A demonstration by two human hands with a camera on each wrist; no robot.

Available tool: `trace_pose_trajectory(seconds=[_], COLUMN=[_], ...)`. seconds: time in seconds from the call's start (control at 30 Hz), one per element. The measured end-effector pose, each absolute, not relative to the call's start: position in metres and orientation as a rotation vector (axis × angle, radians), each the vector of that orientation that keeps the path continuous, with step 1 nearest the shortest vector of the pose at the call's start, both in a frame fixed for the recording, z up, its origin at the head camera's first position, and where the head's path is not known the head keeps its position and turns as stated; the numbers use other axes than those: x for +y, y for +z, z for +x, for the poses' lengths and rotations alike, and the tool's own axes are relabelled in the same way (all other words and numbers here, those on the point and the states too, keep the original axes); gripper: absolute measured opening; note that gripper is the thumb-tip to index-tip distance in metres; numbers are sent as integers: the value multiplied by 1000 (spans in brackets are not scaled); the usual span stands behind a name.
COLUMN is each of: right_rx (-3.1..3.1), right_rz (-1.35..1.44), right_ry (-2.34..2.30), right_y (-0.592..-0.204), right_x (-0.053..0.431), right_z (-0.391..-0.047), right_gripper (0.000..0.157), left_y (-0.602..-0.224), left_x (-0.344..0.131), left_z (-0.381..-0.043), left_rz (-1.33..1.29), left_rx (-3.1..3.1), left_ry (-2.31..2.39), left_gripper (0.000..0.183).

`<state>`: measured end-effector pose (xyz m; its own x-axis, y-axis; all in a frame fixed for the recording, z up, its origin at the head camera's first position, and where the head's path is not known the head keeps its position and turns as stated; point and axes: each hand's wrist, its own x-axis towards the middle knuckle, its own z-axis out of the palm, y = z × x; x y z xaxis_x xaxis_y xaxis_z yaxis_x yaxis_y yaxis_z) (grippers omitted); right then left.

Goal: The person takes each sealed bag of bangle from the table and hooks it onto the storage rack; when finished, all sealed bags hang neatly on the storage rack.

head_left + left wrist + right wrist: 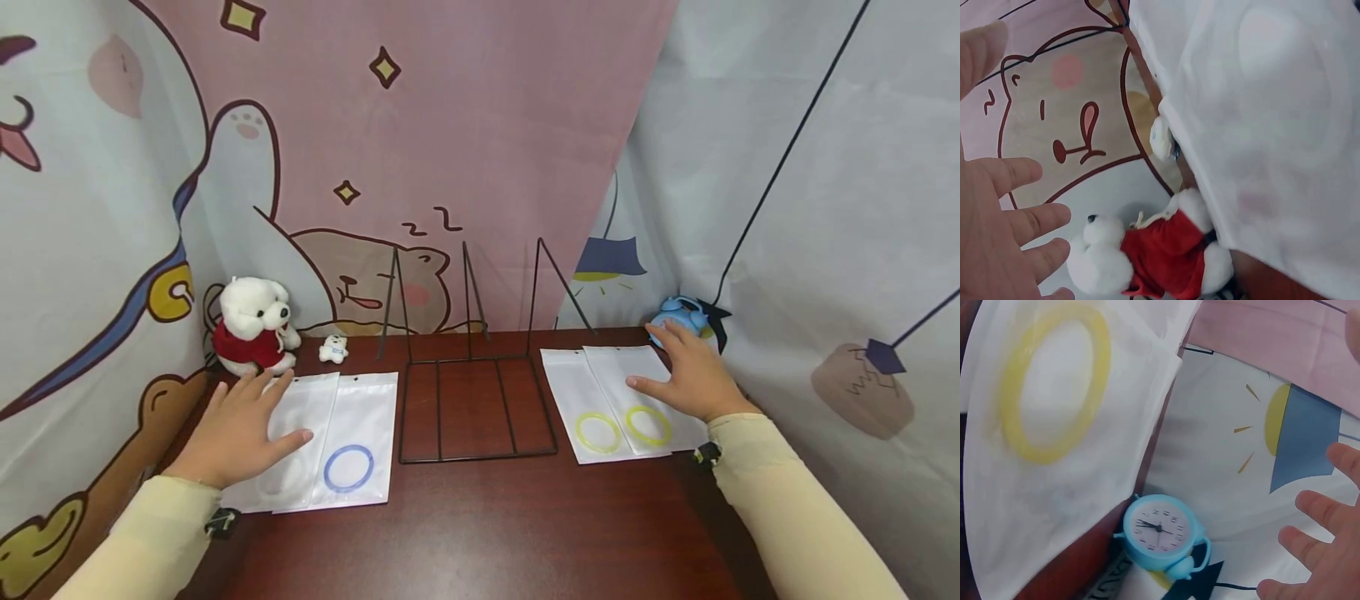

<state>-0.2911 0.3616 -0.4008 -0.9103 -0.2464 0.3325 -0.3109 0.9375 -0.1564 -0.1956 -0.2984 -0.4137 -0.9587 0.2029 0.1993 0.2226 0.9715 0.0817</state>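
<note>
My left hand point(236, 433) hovers with spread fingers over two overlapping white pouches point(375, 417) on the table's left. One pouch bears a blue ring point(327, 472); a pale ring shows faintly on the other, partly covered by the hand. On the right, my right hand point(697, 375) is held above two more white pouches point(562, 375), fingers extended and thumb apart. Each of these carries a yellow ring point(1013, 400). Neither hand holds anything. Between the pairs stands a black wire rack point(438, 408) with upright pointed dividers at its back.
A white plush bear point(255, 304) in red sits at the back left, beside a tiny white bear figure point(333, 348). At the back right is a blue alarm clock point(1159, 531). Printed cloth point(487, 125) surrounds the dark red-brown table point(480, 533) behind and at both sides.
</note>
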Motion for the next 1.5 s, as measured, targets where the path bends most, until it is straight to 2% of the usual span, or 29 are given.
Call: trace_pose_trajectory(seconds=[0.63,1.0,1.23,1.5], right_rx=[-2860,-2862,-2802,-2774], right_rz=[251,132,93,-46], right_ry=[581,697,893,1106], right_y=[-438,-440,-446,-453], right_x=[368,379,384,383], right_z=[-299,-301,-305,-304], right_gripper=[106,104,95,99], left_y=[-435,-445,-456,-459], left_x=[-275,-263,-253,-235], left_z=[-204,-211,-220,-228], left_rz=[-458,-436,-472,-540], left_rx=[-2835,-2859,-2846,-2819], left_ry=[-273,-355,-431,-529], left_gripper=[91,92,94,92])
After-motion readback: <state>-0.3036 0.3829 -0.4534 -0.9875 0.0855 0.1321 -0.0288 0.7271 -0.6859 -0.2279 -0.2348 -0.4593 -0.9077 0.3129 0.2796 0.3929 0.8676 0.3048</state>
